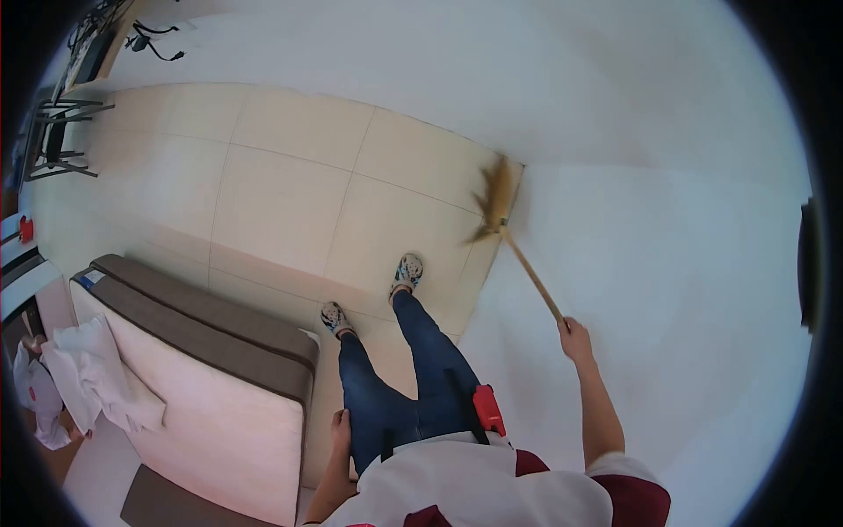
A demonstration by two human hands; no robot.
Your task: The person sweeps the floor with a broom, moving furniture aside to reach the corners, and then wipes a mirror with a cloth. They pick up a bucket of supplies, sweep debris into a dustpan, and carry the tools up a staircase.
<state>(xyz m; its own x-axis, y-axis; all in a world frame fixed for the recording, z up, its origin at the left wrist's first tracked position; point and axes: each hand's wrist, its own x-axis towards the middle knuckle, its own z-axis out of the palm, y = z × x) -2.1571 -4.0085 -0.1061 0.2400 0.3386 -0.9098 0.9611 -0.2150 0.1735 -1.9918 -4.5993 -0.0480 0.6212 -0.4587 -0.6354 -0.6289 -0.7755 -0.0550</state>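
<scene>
Right hand: your right hand (pixel 575 335) is stretched out ahead of you, its grip closed around the end of the broom handle (pixel 533 277).
Broom: the thin wooden handle runs up and away from your hand to the straw head (pixel 495 198), which is blurred and sits at the line where the floor meets the white wall (pixel 667 263).
Left hand: your left hand (pixel 341 429) hangs down by your left thigh, against the blue jeans; you hold nothing in it, and the fingers look loosely curled, though the view is too small to tell more.
Feet: your two patterned shoes (pixel 407 270) stand on the beige tiled floor (pixel 290 184), the right one ahead of the left, both well short of the broom head.
Waist: a red object (pixel 488 409) is clipped on a dark strap at your right hip.
Mattress: a cream mattress with a brown edge (pixel 219 378) lies just beside your left leg.
Cloth: white crumpled cloth (pixel 92 373) lies against the far side of the mattress.
Corner: a dark metal frame (pixel 57 140) stands at the far left, well apart from you.
</scene>
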